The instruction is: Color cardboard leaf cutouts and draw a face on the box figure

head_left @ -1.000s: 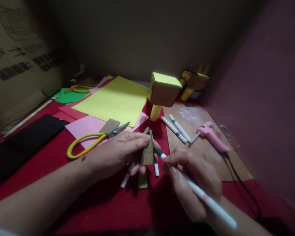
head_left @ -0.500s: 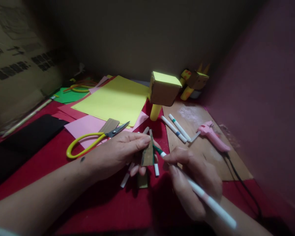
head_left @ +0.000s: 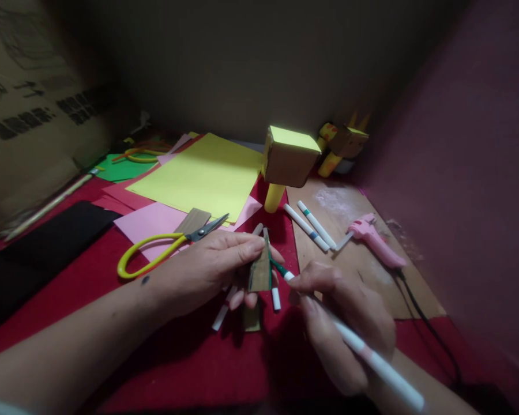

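Two bare hands work above a red-covered bench (head_left: 190,369), between its middle and its near edge. The left hand (head_left: 227,259) pinches a small brown cardboard piece (head_left: 260,271) between thumb and fingers, its other fingers curled beneath. The right hand (head_left: 346,323) grips a white marker (head_left: 372,356) between thumb and forefinger, its green tip at the piece's right side, which is coloured green.

Under and beside the left hand are more white pens (head_left: 276,298) and a cardboard strip (head_left: 252,319), partly hidden.

Left of the hands lie yellow-handled scissors (head_left: 153,253), blades slightly apart, partly over pink paper (head_left: 145,222) and near a loose brown cardboard scrap (head_left: 194,221). Beyond them, large yellow sheets (head_left: 199,173) overlap the pink and red paper, with green paper (head_left: 127,168) toward the far left corner. A black sheet (head_left: 43,253) lies along the left edge, below a large printed carton (head_left: 21,144) whose inside is out of view.

Past the hands, a boxy cardboard block (head_left: 292,161) with a yellow top stands on a yellow tube (head_left: 274,197); whether the block holds anything, I cannot tell. Near the far right corner is a dim yellow-and-brown cardboard figure (head_left: 343,142). On the right, a wooden board (head_left: 398,294) carries two white markers (head_left: 315,225) and a corded pink glue gun (head_left: 376,242).
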Demonstrator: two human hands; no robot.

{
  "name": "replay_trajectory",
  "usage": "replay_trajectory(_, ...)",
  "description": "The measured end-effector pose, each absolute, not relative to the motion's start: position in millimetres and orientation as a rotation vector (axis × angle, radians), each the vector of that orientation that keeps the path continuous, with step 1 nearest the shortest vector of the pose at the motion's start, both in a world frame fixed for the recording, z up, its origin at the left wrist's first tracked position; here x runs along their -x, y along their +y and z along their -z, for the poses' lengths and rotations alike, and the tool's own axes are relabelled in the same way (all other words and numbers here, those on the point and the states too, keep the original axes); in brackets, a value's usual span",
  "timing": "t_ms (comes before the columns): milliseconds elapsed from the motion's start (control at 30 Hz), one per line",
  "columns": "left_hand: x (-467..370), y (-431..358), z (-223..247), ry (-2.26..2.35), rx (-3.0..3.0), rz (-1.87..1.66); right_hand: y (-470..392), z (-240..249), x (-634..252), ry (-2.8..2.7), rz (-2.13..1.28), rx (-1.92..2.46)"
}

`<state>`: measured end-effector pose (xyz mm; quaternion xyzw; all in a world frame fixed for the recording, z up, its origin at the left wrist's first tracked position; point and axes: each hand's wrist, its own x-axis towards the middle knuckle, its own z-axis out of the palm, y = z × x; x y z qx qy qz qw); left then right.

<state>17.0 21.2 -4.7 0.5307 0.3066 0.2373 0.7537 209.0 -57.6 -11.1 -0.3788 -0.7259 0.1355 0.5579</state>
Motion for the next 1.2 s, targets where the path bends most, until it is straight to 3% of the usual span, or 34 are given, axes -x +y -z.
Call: replay_trajectory(1200, -15.3, 20.5, 4.4, 0.591, -1.116, -0.427, -55.4, 11.4, -210.2, -1.708, -0.329, 0.841)
